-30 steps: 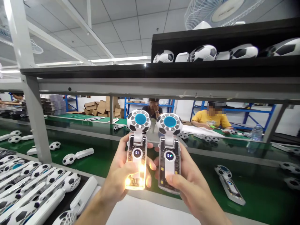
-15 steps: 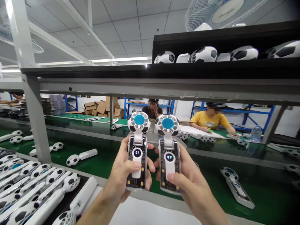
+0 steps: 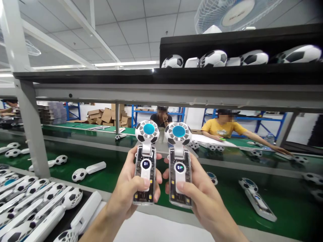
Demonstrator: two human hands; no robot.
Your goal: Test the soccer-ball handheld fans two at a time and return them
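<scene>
My left hand (image 3: 127,185) is closed around a handheld fan (image 3: 145,168) with a football-patterned head, a blue centre disc and a clear-fronted handle. Its small round display reads 01. My right hand (image 3: 202,188) grips a matching handheld fan (image 3: 180,164), whose display also reads 01 with a green mark beside it. Both fans stand upright side by side, a small gap between them. Each thumb rests on the white strip below the display. My remaining fingers wrap behind the handles and are partly hidden.
A green conveyor belt (image 3: 111,181) carries several football fans, one lying at right (image 3: 257,198). A black tray (image 3: 83,205) at left holds rows of fans. Above runs a shelf (image 3: 101,78) with a black box of fans. Across the belt sit co-workers, one in a yellow shirt (image 3: 222,127).
The view has shifted slightly, and both fans stay in my hands. Across the belt, the co-worker in yellow has stretched an arm out to the right toward a fan.
</scene>
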